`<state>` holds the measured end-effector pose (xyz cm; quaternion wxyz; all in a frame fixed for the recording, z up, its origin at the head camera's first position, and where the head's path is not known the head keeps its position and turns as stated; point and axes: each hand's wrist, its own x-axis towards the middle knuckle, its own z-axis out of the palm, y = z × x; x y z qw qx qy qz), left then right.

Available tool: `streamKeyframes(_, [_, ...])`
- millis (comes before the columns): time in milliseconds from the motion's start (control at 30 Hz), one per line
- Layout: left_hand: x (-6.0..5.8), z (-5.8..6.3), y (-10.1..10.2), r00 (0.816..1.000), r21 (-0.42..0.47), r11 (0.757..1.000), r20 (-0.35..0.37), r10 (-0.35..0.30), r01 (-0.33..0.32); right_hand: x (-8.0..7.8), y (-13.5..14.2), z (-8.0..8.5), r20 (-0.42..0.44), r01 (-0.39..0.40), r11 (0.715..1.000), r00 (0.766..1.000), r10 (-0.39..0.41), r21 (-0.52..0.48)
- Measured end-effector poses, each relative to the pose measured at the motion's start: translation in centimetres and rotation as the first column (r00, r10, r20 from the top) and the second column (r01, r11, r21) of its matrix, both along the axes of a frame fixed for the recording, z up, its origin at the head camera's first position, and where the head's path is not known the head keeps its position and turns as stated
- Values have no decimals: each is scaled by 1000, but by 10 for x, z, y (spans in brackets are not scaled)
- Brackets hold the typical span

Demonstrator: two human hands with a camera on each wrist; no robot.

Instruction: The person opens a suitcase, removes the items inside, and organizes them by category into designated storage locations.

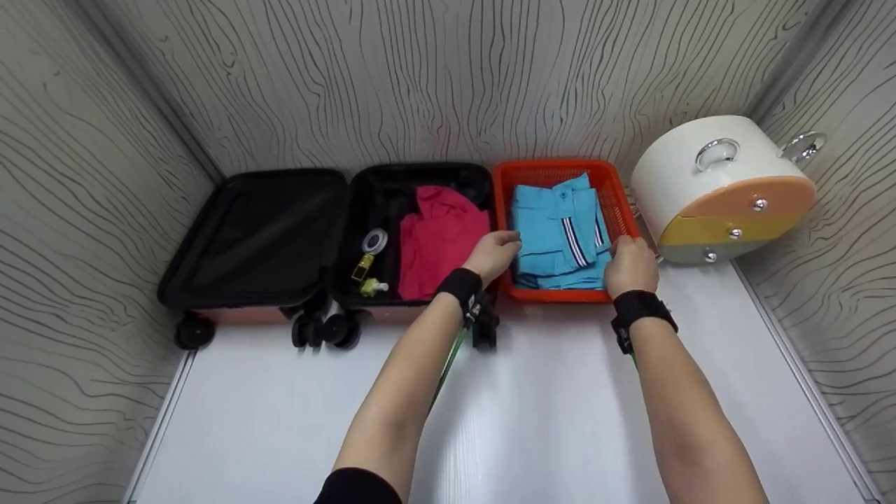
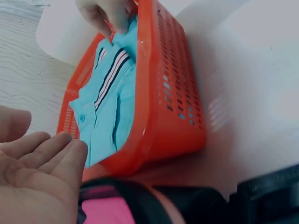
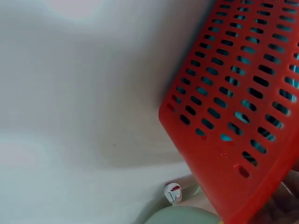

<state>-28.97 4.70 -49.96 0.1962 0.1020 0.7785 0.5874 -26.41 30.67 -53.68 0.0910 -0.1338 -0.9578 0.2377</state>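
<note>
Blue clothes (image 1: 549, 234) are being contained by the rims of the red basket (image 1: 553, 296). At its left edge, beside the suitcase (image 1: 259, 238), the left hand (image 1: 493, 253) is being held with its grip wide, thumb apart from the fingers. Over the right rim, near the cabinet (image 1: 689, 161), the clothes are being touched by the right hand (image 1: 632, 266); whether its grip is being narrowed on them cannot be told. Room is being offered by the counter (image 1: 546, 392) in front, while both sides are being closely flanked.

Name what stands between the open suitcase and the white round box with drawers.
The head view shows the red basket between the suitcase and the white box, folded blue clothing inside, the left hand and right hand at its sides.
</note>
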Motion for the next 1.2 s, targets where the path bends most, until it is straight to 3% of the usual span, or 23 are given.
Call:
streamKeyframes(100, [-4, 1, -15, 1000, 13, 1000, -6, 23, -23, -2, 0, 2, -3, -79, 997, 997, 79, 8])
streamKeyframes(233, [-11, 3, -44, 997, 5, 997, -11, 79, -79, -4, -2, 4, 157, -167, 986, 973, 168, -15])
streamKeyframes(333, [-16, 3, -69, 992, -19, 992, -8, 127, -127, -4, -2, 5, 291, -168, 984, 940, 178, -59])
streamKeyframes(433, [-21, 3, -95, 985, -54, 983, -6, 175, -175, -3, -1, 7, 333, -138, 986, 929, 161, -92])
streamKeyframes(633, [-25, 1, -142, 958, -92, 956, 40, 284, -280, -8, -5, 17, 137, -89, 994, 986, 98, -68])
streamKeyframes(733, [-24, 0, -157, 948, -133, 946, 77, 307, -296, -14, -14, 24, 45, -85, 993, 995, 88, -81])
streamKeyframes(967, [-21, -4, -164, 964, -240, 944, 82, 253, -228, -16, -52, 35, -11, -171, 961, 985, 173, -217])
streamKeyframes(1100, [-16, -9, -163, 973, -297, 938, 86, 212, -178, -14, -84, 40, -26, -252, 919, 966, 256, -302])
streamKeyframes(1200, [-12, -12, -161, 979, -327, 934, 91, 184, -145, -13, -112, 45, -24, -301, 871, 948, 317, -388])
